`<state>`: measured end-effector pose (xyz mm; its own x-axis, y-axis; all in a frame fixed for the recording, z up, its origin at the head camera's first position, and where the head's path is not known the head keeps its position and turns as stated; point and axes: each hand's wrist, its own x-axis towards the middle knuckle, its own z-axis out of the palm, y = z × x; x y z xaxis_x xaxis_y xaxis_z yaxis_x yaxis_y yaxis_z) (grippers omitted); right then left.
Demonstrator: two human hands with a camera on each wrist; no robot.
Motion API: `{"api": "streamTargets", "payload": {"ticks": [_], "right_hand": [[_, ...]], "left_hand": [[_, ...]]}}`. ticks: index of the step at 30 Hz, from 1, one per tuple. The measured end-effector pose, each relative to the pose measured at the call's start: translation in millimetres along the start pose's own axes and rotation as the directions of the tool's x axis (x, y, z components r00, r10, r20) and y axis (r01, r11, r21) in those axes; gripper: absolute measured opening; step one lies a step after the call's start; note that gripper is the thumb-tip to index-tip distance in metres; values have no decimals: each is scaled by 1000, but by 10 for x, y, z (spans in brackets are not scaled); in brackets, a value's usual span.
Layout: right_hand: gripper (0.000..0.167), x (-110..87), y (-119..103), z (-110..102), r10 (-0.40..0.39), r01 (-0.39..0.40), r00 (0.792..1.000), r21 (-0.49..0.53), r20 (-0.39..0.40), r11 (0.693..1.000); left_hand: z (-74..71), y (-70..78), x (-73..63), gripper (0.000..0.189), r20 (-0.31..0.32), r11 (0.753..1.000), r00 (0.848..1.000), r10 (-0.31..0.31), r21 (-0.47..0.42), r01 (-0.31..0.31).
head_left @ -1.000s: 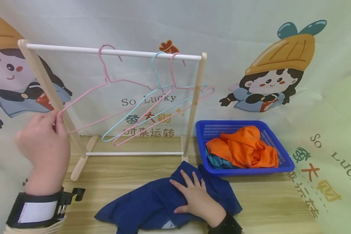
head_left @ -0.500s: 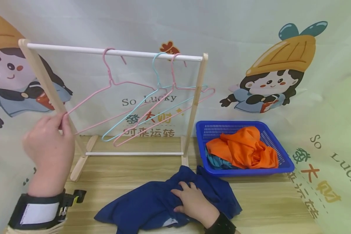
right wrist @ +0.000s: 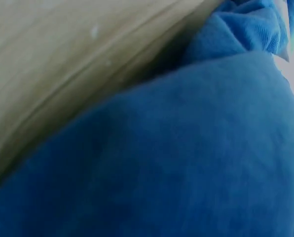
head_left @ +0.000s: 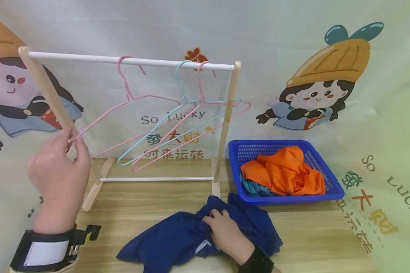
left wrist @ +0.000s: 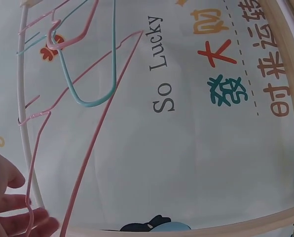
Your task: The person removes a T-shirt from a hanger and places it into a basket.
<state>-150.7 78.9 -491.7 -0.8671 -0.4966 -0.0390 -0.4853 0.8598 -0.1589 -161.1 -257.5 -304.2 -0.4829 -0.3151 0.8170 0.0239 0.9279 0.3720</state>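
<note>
At the left end of a pink clothes hanger (head_left: pixel 102 117), my left hand (head_left: pixel 59 167) holds the wire between thumb and fingers; the thumb stands a little off the fingertips. In the left wrist view the wire crosses the fingers of this hand (left wrist: pixel 18 217). The hanger's hook loops over the white rail. On the table, my right hand (head_left: pixel 227 235) grips a bunched dark blue garment (head_left: pixel 171 239) with curled fingers. A small white patch shows beside them. The right wrist view is mostly filled by this blue cloth (right wrist: pixel 186 158), its fingers hidden.
A blue hanger (head_left: pixel 140 144) and another pink hanger (head_left: pixel 177 146) hang on the right part of the wooden rack's rail (head_left: pixel 82 58). To the right of the rack stands a blue basket (head_left: pixel 237 182) with an orange cloth (head_left: pixel 287 170) over a teal cloth (head_left: pixel 257 187).
My right hand's spread fingers have curled into the garment, and its left corner has drawn inward. The left hand shifted right with the pink hanger, then its thumb and finger parted slightly.
</note>
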Motion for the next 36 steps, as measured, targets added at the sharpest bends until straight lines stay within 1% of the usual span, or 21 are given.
{"api": "streamTargets", "payload": {"ticks": [2,5,9,11,13,15,16,17,18,19,21,22,24,25,26,29,30,31,33,35,36], "right_hand": [[39,4,8,11,2,-2,1000,12,-15,1000],[39,5,24,19,13,-12,1000,35,-26,999],[38,-6,53,-7,21,-17,999,74,-50,997],[37,-18,67,-35,15,-9,997,92,-75,996],[37,-28,82,-61,7,4,994,105,-105,994],[36,-35,94,-93,-2,17,992,116,-129,993],[36,-36,101,-110,-5,22,990,126,-138,992],[36,-37,108,-127,-8,28,989,137,-146,990],[36,-38,115,-147,-12,35,988,148,-152,988],[36,-38,123,-168,-15,41,987,161,-160,986],[35,-43,141,-219,-20,55,984,195,-177,979],[35,-47,150,-247,-20,60,982,211,-187,976],[35,-53,174,-308,-14,66,978,241,-209,968],[35,-56,188,-339,-7,65,976,259,-219,964],[35,-61,202,-372,4,60,974,277,-226,959],[33,-80,246,-474,51,39,967,342,-251,939],[32,-91,261,-513,71,30,964,370,-257,929],[32,-102,277,-552,90,24,959,392,-269,919],[32,-131,304,-653,123,28,944,447,-305,894],[32,-163,348,-767,131,57,928,479,-350,876],[32,-179,373,-833,131,76,918,490,-374,868]], "left_hand": [[-20,-21,-18,41,-19,999,1000,13,-31,-14],[-54,-39,-52,43,-73,995,997,14,-99,-21],[-102,-3,-99,42,-142,977,990,11,-208,-41],[-133,31,-139,43,-131,966,991,26,-253,-59],[-158,71,-200,44,-96,953,994,52,-293,-78],[-174,107,-272,46,-42,935,994,105,-335,-113],[-180,122,-312,47,-8,925,990,140,-355,-134],[-181,139,-348,47,16,912,983,183,-375,-163],[-183,157,-385,48,40,897,972,232,-395,-198],[-183,174,-418,48,56,877,956,287,-417,-239],[-187,217,-483,50,88,828,915,393,-466,-311],[-193,242,-518,51,106,803,894,434,-495,-331],[-194,294,-593,51,139,759,857,497,-548,-351],[-186,319,-634,50,160,742,839,521,-572,-351],[-176,341,-682,49,191,729,821,539,-594,-340],[-110,377,-853,45,283,702,766,577,-652,-288],[-79,381,-917,43,317,692,747,584,-676,-254],[-44,382,-983,43,341,675,732,590,-705,-216],[20,385,-1111,46,398,642,706,586,-760,-104],[83,386,-1222,47,444,606,687,575,-795,7],[106,388,-1267,48,466,598,677,569,-800,48]]}}
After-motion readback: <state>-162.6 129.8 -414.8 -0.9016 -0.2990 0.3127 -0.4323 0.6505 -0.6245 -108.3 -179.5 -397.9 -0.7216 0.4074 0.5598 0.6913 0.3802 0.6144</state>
